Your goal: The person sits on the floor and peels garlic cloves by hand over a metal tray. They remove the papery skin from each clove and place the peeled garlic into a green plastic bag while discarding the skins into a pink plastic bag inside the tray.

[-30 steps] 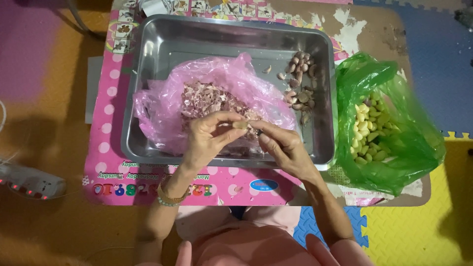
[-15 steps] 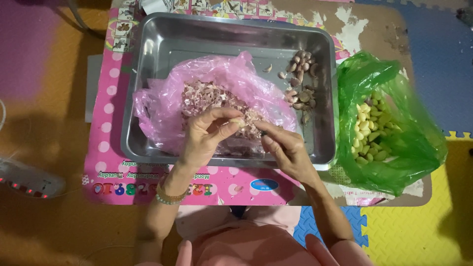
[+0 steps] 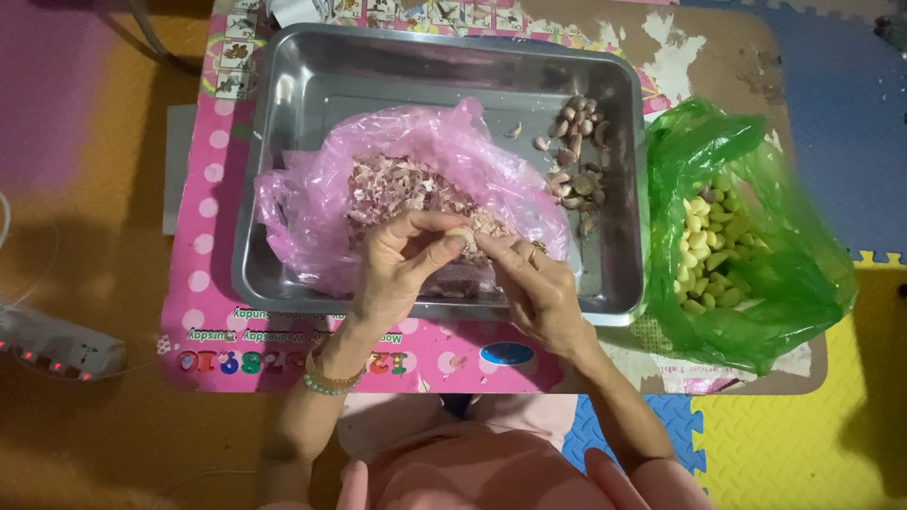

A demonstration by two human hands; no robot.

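**Two hands on one garlic clove over a steel tray**

Nearest the camera, the person's left hand [image 3: 402,264] and right hand [image 3: 539,288] meet above the near rim of the metal tray [image 3: 283,179]. The fingertips of both are pinched together on a single pale garlic clove [image 3: 460,236], small and smooth, held just over the pink bag [image 3: 312,198]. That one pink bag lies spread open inside the tray and holds a heap of papery pinkish skins [image 3: 397,184]. Farther back, at the tray's right side, sits a loose cluster of unpeeled cloves [image 3: 576,151], too bunched to count. The tray's far left floor is bare metal. Just beside the tray's right edge, one green bag [image 3: 784,255] holds many peeled cloves [image 3: 709,255]. Tray and bags rest on a pink dotted mat [image 3: 203,274].
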